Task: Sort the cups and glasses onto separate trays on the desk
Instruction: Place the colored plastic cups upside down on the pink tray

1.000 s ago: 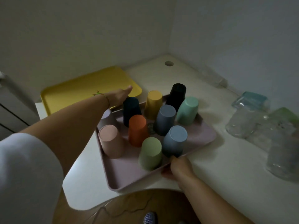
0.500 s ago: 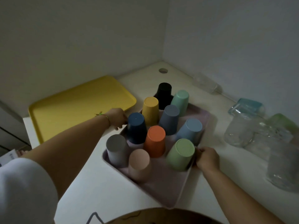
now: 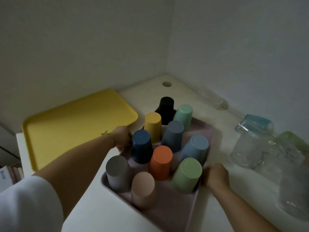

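Note:
A pink tray [image 3: 168,213] sits on the white desk and carries several upside-down plastic cups, among them a black cup [image 3: 165,110], an orange cup [image 3: 161,162] and a light green cup [image 3: 188,174]. My left hand [image 3: 122,137] grips the tray's left rim beside the dark blue cup [image 3: 142,149]. My right hand [image 3: 215,175] grips the right rim next to the light green cup. An empty yellow tray [image 3: 73,126] lies at the back left. Several glasses [image 3: 247,151] stand on the desk at the right.
Two walls meet in a corner behind the desk. A round cable hole [image 3: 166,84] sits near that corner. A clear glass [image 3: 211,99] lies on its side by the right wall. The desk's front edge runs just below the pink tray.
The pink tray has been turned and shifted toward the right with both hands on its rims. My left hand dropped from above the cups to the left rim.

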